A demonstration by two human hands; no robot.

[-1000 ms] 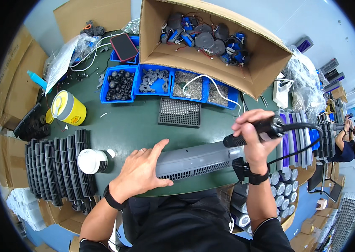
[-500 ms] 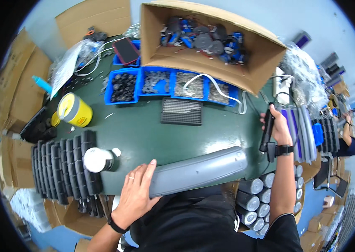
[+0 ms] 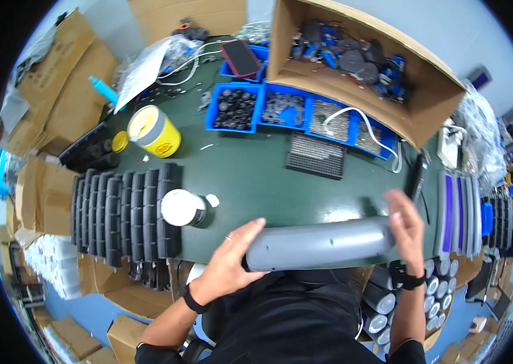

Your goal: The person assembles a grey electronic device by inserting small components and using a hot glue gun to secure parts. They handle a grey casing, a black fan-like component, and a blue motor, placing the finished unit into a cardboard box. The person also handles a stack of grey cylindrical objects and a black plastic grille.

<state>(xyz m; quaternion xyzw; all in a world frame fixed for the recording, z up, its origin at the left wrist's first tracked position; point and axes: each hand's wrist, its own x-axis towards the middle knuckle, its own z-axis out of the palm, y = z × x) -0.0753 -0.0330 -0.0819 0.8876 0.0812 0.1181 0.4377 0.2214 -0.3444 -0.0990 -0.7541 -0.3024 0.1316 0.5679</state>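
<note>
A long, curved grey plastic housing (image 3: pixel 323 244) lies across the near edge of the table, its smooth side up with small holes along it. Around its left end, my left hand (image 3: pixel 230 261) is closed, the thumb below and the fingers on top. My right hand (image 3: pixel 408 233) is at the housing's right end, blurred, with fingers stretched out; whether it touches the housing is hard to tell. Beyond that hand a black pen-shaped electric screwdriver (image 3: pixel 418 177) lies on the table with its cord.
Blue bins (image 3: pixel 234 108) of small parts and a black screw tray (image 3: pixel 315 156) stand at the back, before a cardboard box (image 3: pixel 429 112) of motors. Left are a yellow canister (image 3: pixel 162 138), a white-lidded jar (image 3: pixel 180 208) and black ribbed parts (image 3: pixel 147 212). Grey-purple strips (image 3: pixel 458 212) lie right.
My right hand has let go of the electric screwdriver and come left to the housing's right end. The housing has rolled, and my left hand has closed round its left end. The view has shifted.
</note>
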